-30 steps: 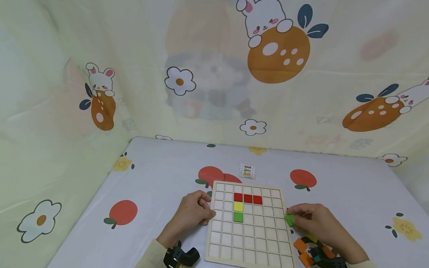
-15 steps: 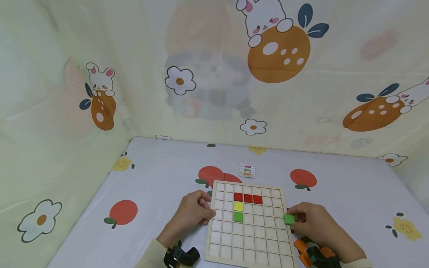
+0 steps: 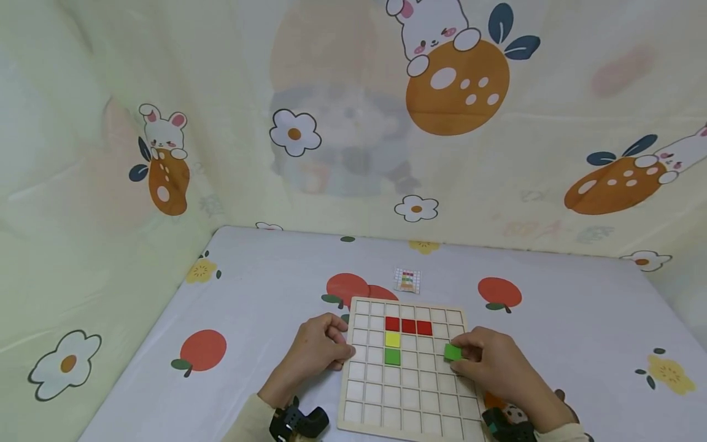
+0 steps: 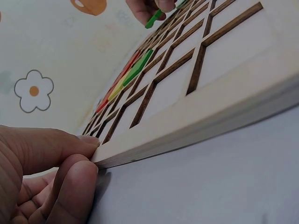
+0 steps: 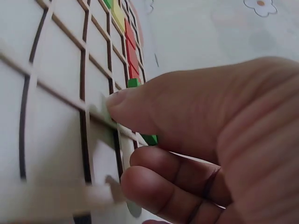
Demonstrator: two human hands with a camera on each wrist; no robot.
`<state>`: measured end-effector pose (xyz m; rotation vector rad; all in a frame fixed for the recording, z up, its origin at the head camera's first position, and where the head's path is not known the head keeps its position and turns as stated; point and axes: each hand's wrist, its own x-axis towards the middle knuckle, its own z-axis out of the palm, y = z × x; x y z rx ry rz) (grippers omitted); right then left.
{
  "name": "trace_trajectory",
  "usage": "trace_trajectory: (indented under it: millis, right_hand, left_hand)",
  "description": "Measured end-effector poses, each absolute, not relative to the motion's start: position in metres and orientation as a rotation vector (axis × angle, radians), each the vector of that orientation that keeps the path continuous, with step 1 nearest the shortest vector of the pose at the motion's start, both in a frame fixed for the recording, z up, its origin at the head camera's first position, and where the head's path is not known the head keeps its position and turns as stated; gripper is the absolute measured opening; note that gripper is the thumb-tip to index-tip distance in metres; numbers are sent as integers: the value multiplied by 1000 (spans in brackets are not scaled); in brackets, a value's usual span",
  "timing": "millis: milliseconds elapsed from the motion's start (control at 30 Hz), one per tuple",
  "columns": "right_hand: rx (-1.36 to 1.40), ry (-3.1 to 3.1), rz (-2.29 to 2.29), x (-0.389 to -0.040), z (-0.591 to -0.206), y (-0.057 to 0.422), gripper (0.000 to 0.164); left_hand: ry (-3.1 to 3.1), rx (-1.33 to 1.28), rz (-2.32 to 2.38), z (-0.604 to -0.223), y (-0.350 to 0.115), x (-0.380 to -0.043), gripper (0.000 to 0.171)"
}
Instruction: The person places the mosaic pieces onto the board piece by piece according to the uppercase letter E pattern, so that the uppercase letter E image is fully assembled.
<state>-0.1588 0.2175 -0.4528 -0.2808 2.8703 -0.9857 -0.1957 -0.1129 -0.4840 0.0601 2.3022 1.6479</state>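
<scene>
A wooden grid board (image 3: pixel 392 393) lies on the table in the head view. Three red tiles (image 3: pixel 409 326) form a row in it, with a yellow tile (image 3: pixel 393 339) and a green tile (image 3: pixel 393 356) below the leftmost one. My left hand (image 3: pixel 319 344) holds the board's left edge, its thumb (image 4: pixel 86 142) at the rim and fingers beside it. Over the board's right part, my right hand (image 3: pixel 491 359) pinches another green tile (image 3: pixel 452 352) between thumb and fingers. In the right wrist view the thumb hides most of that held tile (image 5: pixel 149 139).
A small printed card (image 3: pixel 407 280) with a coloured grid pattern lies behind the board. Orange pieces (image 3: pixel 493 401) sit right of the board, partly hidden by my right wrist. A patterned curtain (image 3: pixel 353 209) closes off the table's back and left.
My right hand has carried the green tile leftward from beside the board's right edge to over its right columns. The left hand has stayed at the left edge.
</scene>
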Motion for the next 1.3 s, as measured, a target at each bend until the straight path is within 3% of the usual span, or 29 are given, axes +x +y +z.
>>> trace_trajectory:
  millis: [800,1300]
  right_hand:
    - [-446,2795,-971,-167,-452,165,25]
    - [-296,2799,-942,-164,-452,152,24]
  left_hand:
    - [2304,47,1633,-481,-113,-195,35]
    - [2299,52,1636,-483,-113,-196,35]
